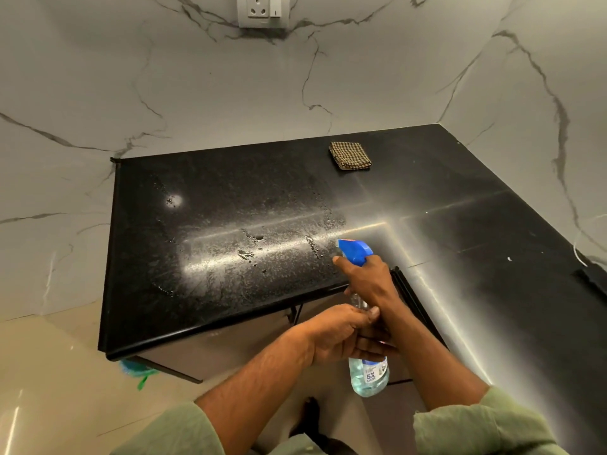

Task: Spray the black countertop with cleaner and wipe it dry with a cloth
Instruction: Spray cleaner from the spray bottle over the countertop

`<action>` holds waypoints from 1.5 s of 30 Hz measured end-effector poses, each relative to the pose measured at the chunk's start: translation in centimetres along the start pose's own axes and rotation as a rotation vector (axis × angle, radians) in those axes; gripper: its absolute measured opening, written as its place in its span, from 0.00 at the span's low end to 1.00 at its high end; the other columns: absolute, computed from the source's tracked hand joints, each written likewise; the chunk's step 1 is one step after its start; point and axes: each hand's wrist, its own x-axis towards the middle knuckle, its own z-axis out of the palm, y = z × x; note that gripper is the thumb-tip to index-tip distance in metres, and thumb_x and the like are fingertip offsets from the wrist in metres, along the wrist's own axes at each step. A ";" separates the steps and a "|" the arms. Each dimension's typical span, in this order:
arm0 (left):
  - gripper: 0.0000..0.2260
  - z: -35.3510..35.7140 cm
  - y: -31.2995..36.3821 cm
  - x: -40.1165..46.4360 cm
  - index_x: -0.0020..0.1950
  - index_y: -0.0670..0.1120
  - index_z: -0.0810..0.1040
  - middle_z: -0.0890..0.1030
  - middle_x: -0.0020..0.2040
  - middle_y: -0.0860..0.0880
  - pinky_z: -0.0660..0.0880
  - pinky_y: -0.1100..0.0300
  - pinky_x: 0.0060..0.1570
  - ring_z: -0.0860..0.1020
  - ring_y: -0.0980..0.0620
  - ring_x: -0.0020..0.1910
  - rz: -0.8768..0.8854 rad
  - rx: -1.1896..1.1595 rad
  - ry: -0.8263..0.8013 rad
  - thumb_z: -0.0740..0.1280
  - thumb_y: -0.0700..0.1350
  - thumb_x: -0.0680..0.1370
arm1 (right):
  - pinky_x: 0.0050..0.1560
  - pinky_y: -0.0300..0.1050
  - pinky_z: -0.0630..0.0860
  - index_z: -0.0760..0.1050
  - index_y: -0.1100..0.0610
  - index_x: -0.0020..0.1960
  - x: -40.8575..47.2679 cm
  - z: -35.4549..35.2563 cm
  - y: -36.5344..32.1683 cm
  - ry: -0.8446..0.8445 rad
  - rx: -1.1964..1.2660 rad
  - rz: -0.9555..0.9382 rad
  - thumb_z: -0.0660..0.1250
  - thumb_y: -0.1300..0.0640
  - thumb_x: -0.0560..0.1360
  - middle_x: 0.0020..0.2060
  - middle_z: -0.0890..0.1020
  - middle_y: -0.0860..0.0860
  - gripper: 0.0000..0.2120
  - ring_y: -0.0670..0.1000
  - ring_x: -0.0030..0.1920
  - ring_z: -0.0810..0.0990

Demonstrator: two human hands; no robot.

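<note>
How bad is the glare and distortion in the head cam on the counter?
Head view: strong streaks of glare cross the wet counter and run down its right side, washing out the droplets there; a small hotspot sits near the far left. Wide-angle bending curves the counter edges and the wall. The cloth and the bottle in both hands stay sharp.

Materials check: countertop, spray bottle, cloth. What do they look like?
Countertop: polished black stone, probably granite; speckled, mirror-like glare, beaded droplets.
Spray bottle: clear plastic body showing pale liquid, glossy label, opaque blue plastic trigger head.
Cloth: woven fabric, likely cotton; matte brown-and-tan check, folded soft edges.
</note>
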 end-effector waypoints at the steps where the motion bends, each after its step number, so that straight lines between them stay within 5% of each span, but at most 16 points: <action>1: 0.16 0.1 0.0 -0.1 0.61 0.39 0.78 0.85 0.54 0.43 0.78 0.50 0.61 0.86 0.47 0.51 0.007 0.000 0.000 0.60 0.50 0.85 | 0.30 0.39 0.75 0.74 0.57 0.37 -0.1 -0.2 -0.1 0.002 0.014 -0.014 0.73 0.45 0.77 0.27 0.77 0.52 0.19 0.48 0.25 0.79; 14: 0.15 -0.6 1.7 -1.9 0.56 0.41 0.82 0.86 0.52 0.43 0.80 0.51 0.58 0.86 0.46 0.50 0.134 -0.068 -0.036 0.68 0.52 0.79 | 0.39 0.53 0.82 0.75 0.61 0.39 0.3 0.1 -3.8 0.056 0.132 -0.121 0.72 0.48 0.77 0.25 0.75 0.49 0.18 0.48 0.25 0.81; 22: 0.20 -2.1 2.0 -3.5 0.61 0.39 0.80 0.85 0.56 0.41 0.77 0.47 0.62 0.85 0.43 0.55 0.199 -0.093 0.017 0.68 0.54 0.80 | 0.32 0.43 0.76 0.73 0.56 0.35 0.6 2.1 -6.1 0.064 0.021 -0.122 0.70 0.47 0.77 0.26 0.77 0.50 0.18 0.52 0.28 0.84; 29: 0.18 -3.0 1.8 -4.5 0.57 0.41 0.82 0.86 0.52 0.43 0.80 0.52 0.56 0.86 0.46 0.50 0.214 -0.131 0.053 0.68 0.54 0.79 | 0.37 0.48 0.79 0.73 0.55 0.36 0.5 3.7 -6.8 0.081 0.064 -0.124 0.71 0.46 0.78 0.25 0.76 0.49 0.18 0.55 0.30 0.85; 36: 0.19 -3.6 3.0 -5.2 0.58 0.39 0.80 0.85 0.52 0.42 0.78 0.48 0.62 0.86 0.45 0.49 0.246 -0.117 0.058 0.68 0.55 0.79 | 0.31 0.42 0.73 0.70 0.55 0.33 0.7 3.7 -9.1 0.124 0.112 -0.158 0.71 0.45 0.78 0.25 0.76 0.50 0.21 0.49 0.26 0.83; 41: 0.18 -4.0 4.1 -6.5 0.57 0.41 0.81 0.86 0.51 0.44 0.80 0.51 0.57 0.86 0.47 0.49 0.274 -0.120 0.056 0.67 0.55 0.79 | 0.31 0.39 0.72 0.70 0.54 0.33 0.9 4.2 -11.2 0.135 0.177 -0.217 0.71 0.45 0.78 0.24 0.73 0.47 0.21 0.51 0.26 0.84; 45: 0.24 -4.9 4.8 -7.8 0.66 0.37 0.76 0.79 0.59 0.38 0.77 0.47 0.63 0.86 0.45 0.51 0.311 -0.108 0.068 0.69 0.55 0.80 | 0.30 0.38 0.73 0.70 0.53 0.33 1.0 5.0 -12.7 0.144 0.201 -0.260 0.71 0.45 0.79 0.23 0.73 0.47 0.21 0.50 0.27 0.84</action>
